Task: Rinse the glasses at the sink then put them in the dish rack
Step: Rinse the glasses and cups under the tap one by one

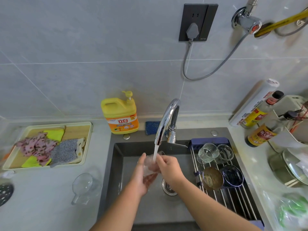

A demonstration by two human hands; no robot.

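Note:
A clear glass (150, 165) is under the running stream from the chrome faucet (166, 120), above the grey sink (120, 164). My left hand (143, 177) cups the glass from below and the left. My right hand (168, 167) grips its rim side, fingers curled at the opening. On the roll-up dish rack (233, 195) over the sink's right side lie two ribbed clear glasses (208, 152) (225, 153). Another clear glass with a handle (85, 187) lies on its side on the counter left of the sink.
A brown bowl (212, 178) and a dark blue bowl (232, 175) sit on the rack. A yellow detergent bottle (120, 114) and a blue sponge (152, 127) stand behind the sink. A tray of cloths (48, 145) is at left; sauce bottles (261, 132) and pans at right.

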